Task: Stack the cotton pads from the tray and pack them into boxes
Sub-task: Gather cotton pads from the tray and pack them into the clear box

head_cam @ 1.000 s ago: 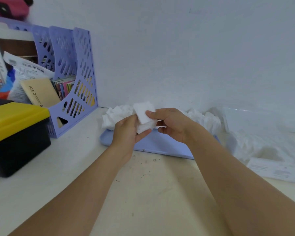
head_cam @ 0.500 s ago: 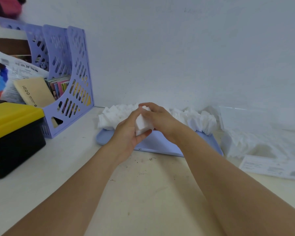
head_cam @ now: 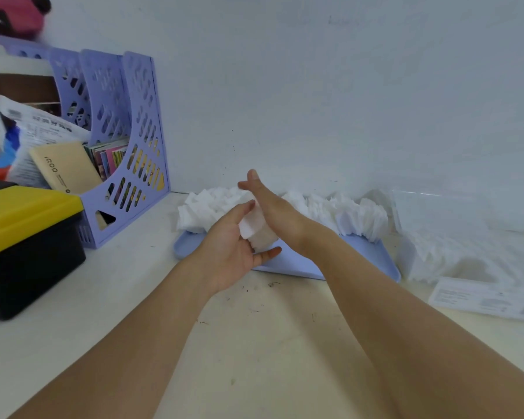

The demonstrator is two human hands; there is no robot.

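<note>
Above blue tray (head_cam: 360, 255): left hand (head_cam: 233, 246) cups cotton pad stack (head_cam: 256, 229), thumb and fingers curled round; right hand (head_cam: 273, 204) flat, fingers straight, against stack.

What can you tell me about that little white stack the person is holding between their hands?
The small white stack of square cotton pads looks soft and fibrous, its layered edges showing. It is tilted above the pale blue plastic tray. The left hand cradles it, thumb on top and fingers beneath; the right hand presses its far side with straight fingers.
</note>
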